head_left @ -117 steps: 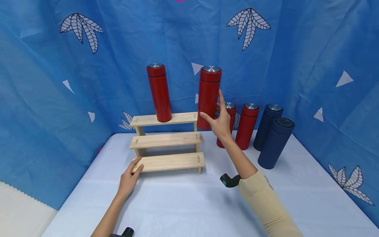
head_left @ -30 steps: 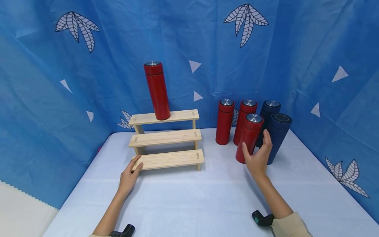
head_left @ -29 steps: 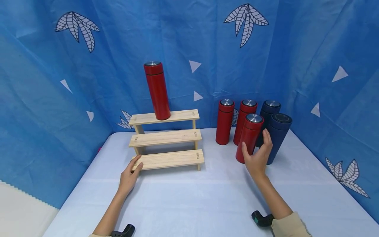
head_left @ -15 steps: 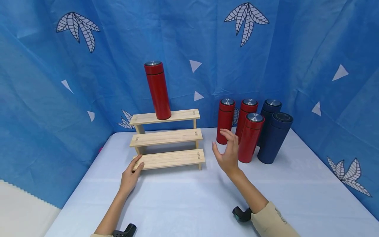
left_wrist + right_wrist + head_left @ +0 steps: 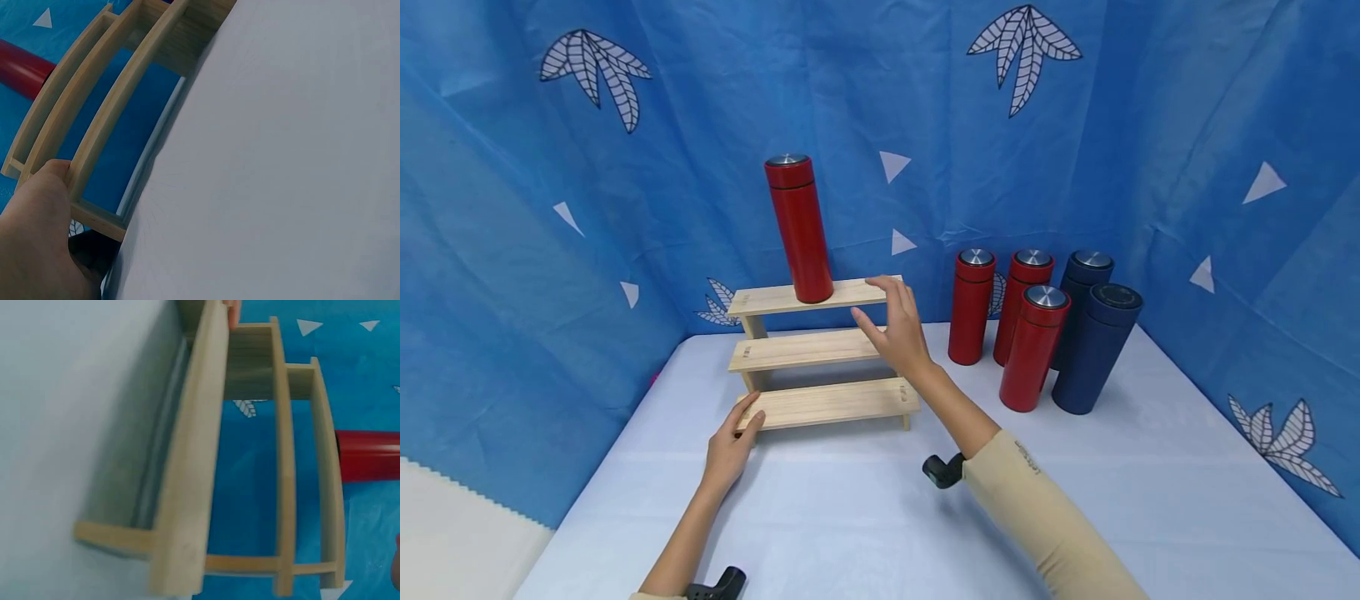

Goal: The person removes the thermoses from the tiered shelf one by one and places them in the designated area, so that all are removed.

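A three-tier wooden display rack stands on the white-covered table. My left hand holds the left end of its lowest step; in the left wrist view the thumb of that hand lies at the step's edge. One red thermos flask stands upright on the top tier, left of its middle. Over the right part of the rack is my right hand, fingers spread and nothing in them. Whether it touches the rack I cannot tell. In the right wrist view only fingertips show at the right edge.
Right of the rack are a front red flask, two red flasks behind it, and two dark blue flasks. A blue patterned curtain surrounds the table at the back and sides.
The red flask that my right hand held in the air earlier now stands before the others. My right hand has let go and moved left to the rack. The left hand stays put.
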Available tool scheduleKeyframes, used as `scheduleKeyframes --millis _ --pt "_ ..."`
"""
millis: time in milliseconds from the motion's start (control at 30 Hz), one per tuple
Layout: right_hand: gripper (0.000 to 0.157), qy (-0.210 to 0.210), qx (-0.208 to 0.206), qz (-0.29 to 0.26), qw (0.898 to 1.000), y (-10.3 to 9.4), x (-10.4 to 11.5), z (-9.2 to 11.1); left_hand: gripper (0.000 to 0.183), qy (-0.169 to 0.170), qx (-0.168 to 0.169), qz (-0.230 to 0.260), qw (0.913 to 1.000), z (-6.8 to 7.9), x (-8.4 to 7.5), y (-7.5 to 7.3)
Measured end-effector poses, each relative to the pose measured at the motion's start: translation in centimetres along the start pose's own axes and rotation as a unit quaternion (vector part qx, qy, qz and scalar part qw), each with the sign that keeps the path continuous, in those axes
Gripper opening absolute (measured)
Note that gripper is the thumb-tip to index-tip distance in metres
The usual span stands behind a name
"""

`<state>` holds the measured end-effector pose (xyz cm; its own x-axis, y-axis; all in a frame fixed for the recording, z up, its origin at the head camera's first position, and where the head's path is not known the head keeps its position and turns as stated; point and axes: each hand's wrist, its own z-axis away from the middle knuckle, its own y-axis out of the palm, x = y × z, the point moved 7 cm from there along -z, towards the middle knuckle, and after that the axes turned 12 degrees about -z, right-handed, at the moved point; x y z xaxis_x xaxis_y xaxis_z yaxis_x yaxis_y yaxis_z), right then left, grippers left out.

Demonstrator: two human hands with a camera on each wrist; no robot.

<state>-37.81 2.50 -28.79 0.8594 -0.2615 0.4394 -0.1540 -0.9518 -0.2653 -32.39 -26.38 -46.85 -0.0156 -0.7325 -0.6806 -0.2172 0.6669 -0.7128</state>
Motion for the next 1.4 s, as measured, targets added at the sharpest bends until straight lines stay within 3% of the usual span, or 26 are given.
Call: scheduleKeyframes --millis 133,333,700,967,1400 --pt "0.056 0.051 -0.006 -0.053 0.997 1.4 -0.5 -2.2 0.058 -0.001 0.001 -0.001 1.0 0.0 0.0 0.0" --pt "0.069 0.127 -0.022 -0.116 0.985 3.0 -1.3 -3.6 0.057 0.001 0.0 0.004 1.0 0.0 0.0 0.0" --pt "0.075 0.205 -0.03 -0.175 0.963 6.1 -3.5 -5.1 0.056 0.002 -0.006 -0.001 1.0 0.2 0.1 -0.3" --pt "0.079 0.221 -0.022 -0.215 0.951 7.7 -3.6 -5.9 0.056 0.005 -0.012 0.0 0.9999 0.3 0.3 -0.4" --pt "0.089 0.218 0.016 -0.201 0.955 8.8 -3.4 -7.7 0.055 0.012 -0.013 0.001 0.9998 0.1 0.0 -0.1"
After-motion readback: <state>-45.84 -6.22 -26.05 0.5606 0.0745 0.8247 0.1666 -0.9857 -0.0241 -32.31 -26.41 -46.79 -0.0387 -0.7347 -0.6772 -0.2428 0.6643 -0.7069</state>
